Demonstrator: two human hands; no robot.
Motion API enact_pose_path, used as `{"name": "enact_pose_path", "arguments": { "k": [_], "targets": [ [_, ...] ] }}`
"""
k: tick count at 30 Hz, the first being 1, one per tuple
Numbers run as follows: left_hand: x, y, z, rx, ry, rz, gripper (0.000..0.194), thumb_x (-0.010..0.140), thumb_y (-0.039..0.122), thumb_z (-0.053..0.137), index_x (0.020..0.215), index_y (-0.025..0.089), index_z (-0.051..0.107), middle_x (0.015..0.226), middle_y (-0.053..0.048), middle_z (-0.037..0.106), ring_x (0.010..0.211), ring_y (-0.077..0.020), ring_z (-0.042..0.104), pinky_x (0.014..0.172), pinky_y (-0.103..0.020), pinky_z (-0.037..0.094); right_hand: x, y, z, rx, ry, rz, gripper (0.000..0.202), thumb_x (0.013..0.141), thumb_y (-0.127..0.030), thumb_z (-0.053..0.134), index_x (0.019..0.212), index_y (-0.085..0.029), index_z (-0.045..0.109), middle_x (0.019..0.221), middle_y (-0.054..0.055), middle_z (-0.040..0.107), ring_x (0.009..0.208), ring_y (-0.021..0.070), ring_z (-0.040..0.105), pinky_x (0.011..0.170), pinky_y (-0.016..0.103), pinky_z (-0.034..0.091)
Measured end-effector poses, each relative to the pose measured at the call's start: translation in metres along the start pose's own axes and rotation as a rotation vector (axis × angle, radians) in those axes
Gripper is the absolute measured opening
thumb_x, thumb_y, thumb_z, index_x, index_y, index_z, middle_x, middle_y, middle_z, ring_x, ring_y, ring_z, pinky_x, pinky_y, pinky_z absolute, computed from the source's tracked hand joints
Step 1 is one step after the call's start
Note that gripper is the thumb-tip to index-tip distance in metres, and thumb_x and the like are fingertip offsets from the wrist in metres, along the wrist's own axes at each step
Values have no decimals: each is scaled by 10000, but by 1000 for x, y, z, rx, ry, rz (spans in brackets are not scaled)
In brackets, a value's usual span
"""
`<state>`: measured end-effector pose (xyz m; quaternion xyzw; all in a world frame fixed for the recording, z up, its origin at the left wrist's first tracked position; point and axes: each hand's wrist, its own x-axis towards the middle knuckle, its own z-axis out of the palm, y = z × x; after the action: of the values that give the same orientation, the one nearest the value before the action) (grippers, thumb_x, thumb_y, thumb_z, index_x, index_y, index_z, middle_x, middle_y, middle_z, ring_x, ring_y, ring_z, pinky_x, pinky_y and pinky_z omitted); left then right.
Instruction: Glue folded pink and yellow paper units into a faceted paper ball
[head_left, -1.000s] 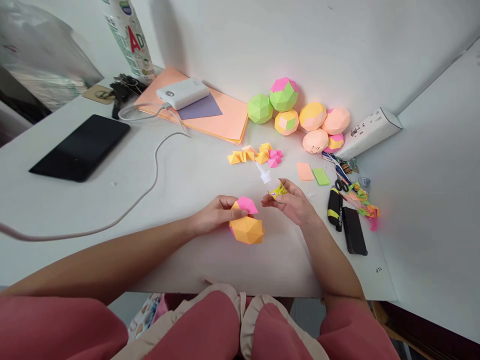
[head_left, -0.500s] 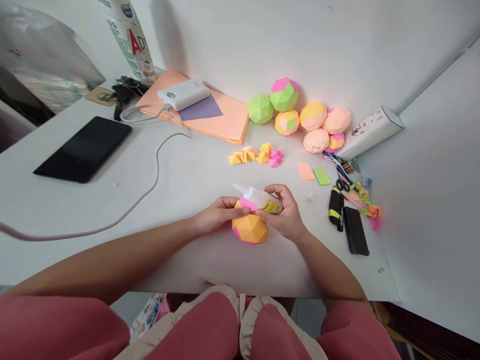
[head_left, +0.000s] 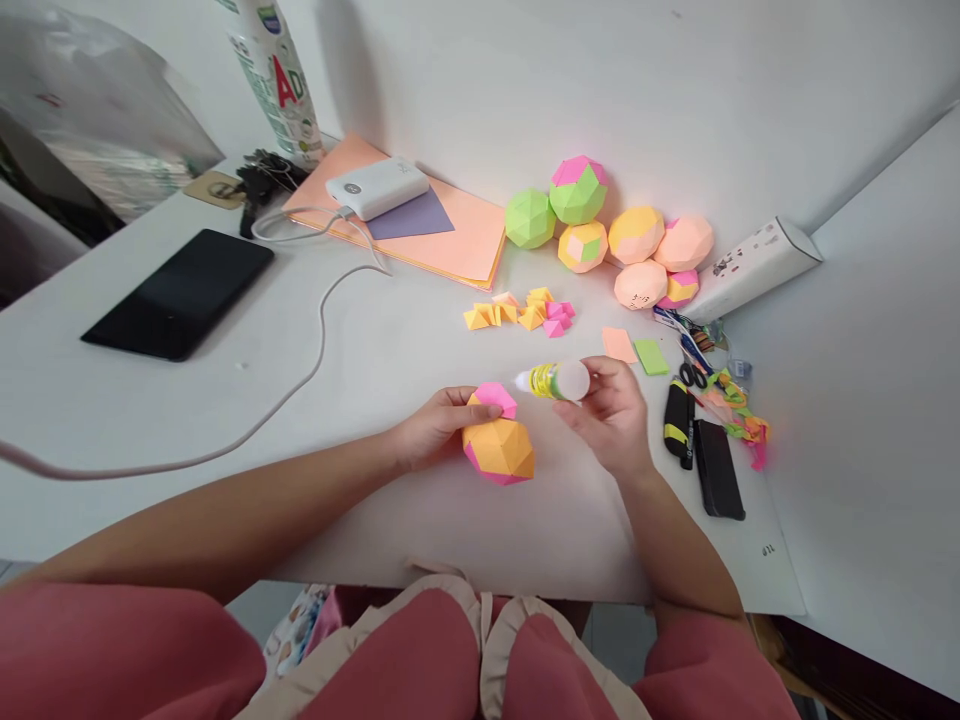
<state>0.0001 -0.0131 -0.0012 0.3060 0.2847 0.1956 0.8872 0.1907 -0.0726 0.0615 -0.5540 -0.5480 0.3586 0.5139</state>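
My left hand [head_left: 442,425] is closed on a faceted paper ball [head_left: 500,450] in orange and pink, its thumb pressing near a pink piece at the top. The ball is held above the desk in front of me. In my right hand [head_left: 611,420] is a glue bottle [head_left: 553,382] with a yellow label, gripped near its base. The bottle lies nearly level, its nozzle pointing left towards the ball and a little apart from the pink piece. Beyond the hands lie several small folded paper pieces [head_left: 517,312] in orange and pink.
Several finished paper balls [head_left: 577,190] rest against the wall. Sticky-note pads [head_left: 651,357], scissors [head_left: 693,375], a cutter [head_left: 679,415] and a black case [head_left: 718,468] lie right. A tablet [head_left: 180,295], white cable [head_left: 319,350] and power bank [head_left: 377,188] on coloured paper are left.
My right hand has moved right, away from the ball, and turned the glue bottle so its nozzle now points left at the ball. My left hand still holds the ball.
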Motion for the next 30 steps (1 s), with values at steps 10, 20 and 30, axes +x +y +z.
{"name": "enact_pose_path", "arguments": {
  "k": [10,20,30],
  "targets": [
    [0,0,-1,25,-38,-8,195,692,286,730,793,127,676,803,-64,664,714,-176,610,655,-292,471,21,15,-26,-671,-32,-178,96,811,-275,539,880,-215,570,987,78,545,905,200,550,729,343,480],
    [0,-1,-6,125,-112,-13,158,742,289,691,782,138,670,821,-61,658,753,-186,608,683,-296,469,34,45,-35,-860,-172,258,386,736,-310,601,1096,-184,543,1021,114,621,937,290,577,783,445,459],
    [0,2,0,35,-21,-58,190,699,299,727,744,122,674,685,-27,625,625,-136,579,589,-247,444,11,-3,-19,303,-295,16,385,724,-328,689,1010,-322,432,961,-8,622,973,247,644,877,534,469]
  ]
}}
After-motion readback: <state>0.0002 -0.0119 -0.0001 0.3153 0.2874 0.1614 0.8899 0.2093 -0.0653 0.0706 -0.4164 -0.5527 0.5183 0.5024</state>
